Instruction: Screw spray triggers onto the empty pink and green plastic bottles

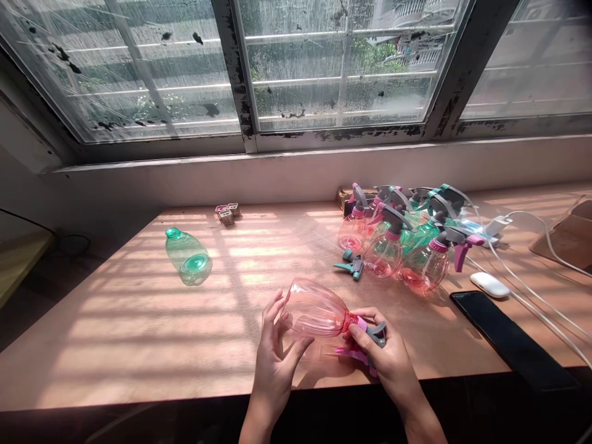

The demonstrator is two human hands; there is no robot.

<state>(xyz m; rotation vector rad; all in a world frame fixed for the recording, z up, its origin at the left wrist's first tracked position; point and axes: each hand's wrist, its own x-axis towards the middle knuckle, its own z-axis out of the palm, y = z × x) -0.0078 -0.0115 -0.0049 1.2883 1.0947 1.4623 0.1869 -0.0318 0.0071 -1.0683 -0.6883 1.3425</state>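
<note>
A clear pink spray bottle point(317, 308) lies tilted sideways between my hands near the table's front edge. My left hand point(280, 351) cups its wide base, with the thumb below and the fingers behind. At the neck, my right hand point(377, 345) is closed around the pink collar and grey-and-pink spray head point(370, 330). Part of the spray head is hidden by those fingers. Beyond my right hand lies a loose green-and-grey spray head point(352, 265). Over on the left stands a green bottle point(187, 256) with no spray head on it.
Several pink and green spray bottles point(386, 250) with heads on crowd the back right. A black phone point(509, 339), a white mouse point(489, 285) and white cables point(531, 265) lie at the right. Small boxy pieces point(226, 214) sit near the wall below the window.
</note>
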